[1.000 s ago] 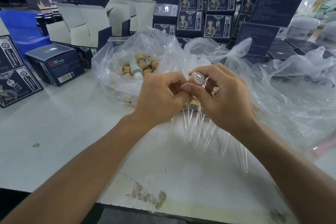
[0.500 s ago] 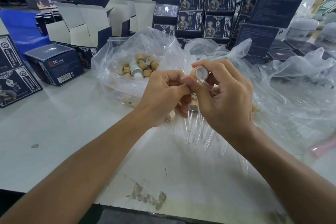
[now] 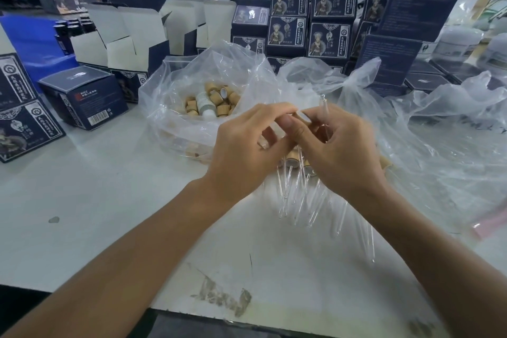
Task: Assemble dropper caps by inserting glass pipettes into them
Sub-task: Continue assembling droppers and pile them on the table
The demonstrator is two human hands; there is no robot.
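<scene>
Tan caps [image 3: 211, 101] in clear bag [image 3: 175, 85]; navy patterned boxes [image 3: 329, 38].

White worktable [image 3: 82, 200] crowded with dark printed boxes [image 3: 290, 35].

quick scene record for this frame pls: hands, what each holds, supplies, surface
left hand: fingers curled, pinching dropper cap together with the right
right hand: grips glass pipette, tip pointing up
cap supply: wooden caps in open plastic bag
finished droppers: lying under the hands
surface: white table
background: navy cartons
</scene>
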